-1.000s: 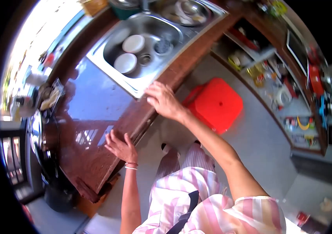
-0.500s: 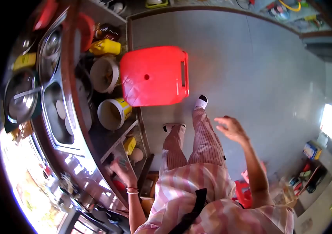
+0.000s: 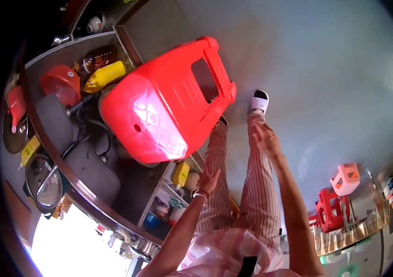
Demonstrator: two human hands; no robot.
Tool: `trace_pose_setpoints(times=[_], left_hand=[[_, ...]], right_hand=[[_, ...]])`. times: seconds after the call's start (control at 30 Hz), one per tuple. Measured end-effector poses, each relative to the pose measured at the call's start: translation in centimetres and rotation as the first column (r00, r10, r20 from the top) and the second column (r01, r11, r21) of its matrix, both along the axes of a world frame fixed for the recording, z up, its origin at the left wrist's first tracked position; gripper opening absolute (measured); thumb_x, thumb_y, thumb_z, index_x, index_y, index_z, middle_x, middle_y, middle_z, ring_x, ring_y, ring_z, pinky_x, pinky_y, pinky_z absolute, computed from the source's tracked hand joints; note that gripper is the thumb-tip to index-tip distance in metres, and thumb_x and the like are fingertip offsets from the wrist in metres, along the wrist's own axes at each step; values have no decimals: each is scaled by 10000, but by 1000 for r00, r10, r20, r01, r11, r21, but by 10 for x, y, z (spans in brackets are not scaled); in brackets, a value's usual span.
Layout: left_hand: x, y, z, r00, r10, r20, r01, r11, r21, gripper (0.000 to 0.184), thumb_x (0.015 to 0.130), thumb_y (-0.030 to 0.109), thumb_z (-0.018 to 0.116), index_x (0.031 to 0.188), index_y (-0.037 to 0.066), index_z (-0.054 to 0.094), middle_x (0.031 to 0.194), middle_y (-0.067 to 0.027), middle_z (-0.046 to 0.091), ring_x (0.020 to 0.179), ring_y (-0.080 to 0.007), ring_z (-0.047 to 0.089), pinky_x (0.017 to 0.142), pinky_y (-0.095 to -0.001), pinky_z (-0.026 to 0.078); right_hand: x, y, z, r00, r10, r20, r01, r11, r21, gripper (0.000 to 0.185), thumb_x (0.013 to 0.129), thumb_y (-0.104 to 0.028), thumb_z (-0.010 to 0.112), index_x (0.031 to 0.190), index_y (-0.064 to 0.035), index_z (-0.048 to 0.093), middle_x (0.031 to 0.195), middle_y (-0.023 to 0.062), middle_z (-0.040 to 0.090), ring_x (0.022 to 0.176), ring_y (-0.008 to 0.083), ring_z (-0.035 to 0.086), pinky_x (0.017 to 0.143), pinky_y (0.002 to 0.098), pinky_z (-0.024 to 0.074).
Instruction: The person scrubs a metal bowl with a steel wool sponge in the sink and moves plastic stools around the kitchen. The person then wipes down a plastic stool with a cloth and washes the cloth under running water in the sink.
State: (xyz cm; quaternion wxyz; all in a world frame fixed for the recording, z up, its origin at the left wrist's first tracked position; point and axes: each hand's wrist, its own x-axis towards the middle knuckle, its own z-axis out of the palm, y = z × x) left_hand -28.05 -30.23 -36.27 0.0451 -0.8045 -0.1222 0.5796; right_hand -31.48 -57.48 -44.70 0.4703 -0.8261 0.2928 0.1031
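Our left hand's off the counter now; it and our right hand look open, free, near the red stool.

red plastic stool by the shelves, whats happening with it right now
Nobody has a hand on the red plastic stool at this moment. It sits by the open grey shelves, in front of a person in striped trousers and white slippers. Their left hand is near the left leg, fingers spread, and the right hand is over the right leg with fingers slightly curled. Both hands look empty.
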Motion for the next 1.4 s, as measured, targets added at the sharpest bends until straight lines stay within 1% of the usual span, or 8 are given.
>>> trace_pose_setpoints(times=[0.03,0.1,0.17,0.37,0.93,1.07,1.17,1.4], left_hand=[[-7,1,-11,998,-57,18,56,998,28,908,774,596,554,1418,71,189,1300,-287,396,1160,-470,432,956,-541,346],[-32,23,-34,955,-240,175,232,970,66,913,762,574,585,1413,72,188,1246,-296,429,1102,-478,473,914,-559,372],[-18,19,-35,938,-303,166,291,952,94,895,748,550,612,1386,58,222,1192,-284,457,1030,-464,500,851,-544,403],[9,1,-28,855,-456,248,445,890,103,787,744,462,658,1290,22,303,1058,-265,511,897,-428,547,732,-502,444],[23,4,-30,860,-455,233,455,889,57,814,716,449,693,1289,28,298,1118,-281,499,895,-443,558,731,-503,461],[24,4,-30,846,-471,249,475,879,48,790,721,467,683,1266,18,328,1093,-284,509,917,-435,556,754,-494,457],[23,8,-32,833,-488,259,493,868,50,791,722,468,681,1268,19,328,1076,-285,519,915,-437,555,752,-494,457],[21,14,-33,823,-495,279,511,859,19,800,710,463,692,1269,20,331,1081,-282,519,918,-433,551,755,-497,446]], right_hand=[[16,12,6,991,23,-133,-3,989,150,335,799,-42,575,1130,-93,578,1000,142,605,927,334,581,815,405,481],[52,36,13,996,-23,89,7,984,179,333,800,7,543,1116,-87,588,918,144,600,867,319,589,760,392,487],[79,57,14,995,-95,13,83,917,390,388,808,12,536,1175,-110,572,929,131,583,883,302,582,751,377,474],[151,68,16,980,-166,113,121,938,326,679,668,56,513,1299,-196,504,1005,131,470,937,314,460,803,394,406],[130,80,11,981,-188,51,156,915,372,655,645,23,552,1254,-218,564,1135,128,446,1067,315,427,874,390,381],[133,77,-1,867,-489,97,352,738,576,345,722,-9,582,1037,-116,676,930,140,555,881,305,566,744,365,458],[144,71,-9,849,-522,86,417,761,498,271,719,57,579,947,-47,683,819,128,605,759,270,613,692,307,480],[164,65,-7,934,-300,192,242,931,274,123,721,-58,643,843,-60,661,753,106,595,709,306,597,617,380,484]])
